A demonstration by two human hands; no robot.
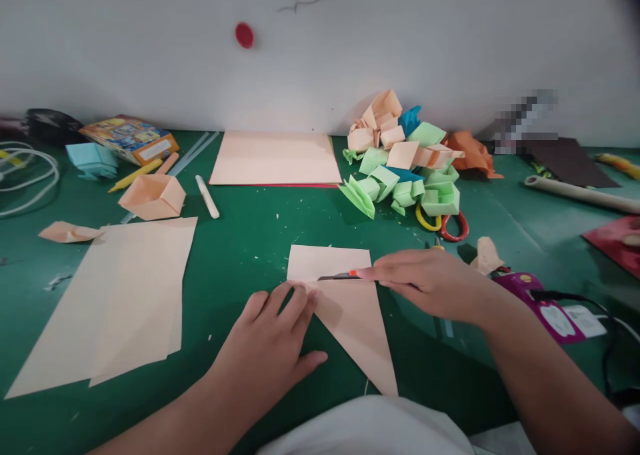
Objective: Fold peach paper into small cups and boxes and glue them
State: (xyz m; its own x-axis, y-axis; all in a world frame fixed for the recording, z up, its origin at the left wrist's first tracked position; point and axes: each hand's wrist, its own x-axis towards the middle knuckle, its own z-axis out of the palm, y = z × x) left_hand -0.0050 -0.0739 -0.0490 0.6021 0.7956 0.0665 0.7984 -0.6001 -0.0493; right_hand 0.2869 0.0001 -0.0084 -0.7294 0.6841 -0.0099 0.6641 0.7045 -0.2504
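A peach sheet of paper (350,315) lies before me, folded so its lower part tapers to a slanted edge. My right hand (425,278) grips a craft knife (340,276) with an orange part near the fingers; its thin blade lies along the fold line across the sheet. The knife's handle is hidden under the hand. With bent fingertips, my left hand (277,335) presses on the paper's left edge beside the blade tip, thumb spread away and nothing held.
Peach sheets (135,308) and a small folded paper box (153,197) are at left. A paper stack (275,158) lies at the back. Right of it are a pile of folded papers (400,162), scissors (453,228) and a purple device (540,308) with a cable.
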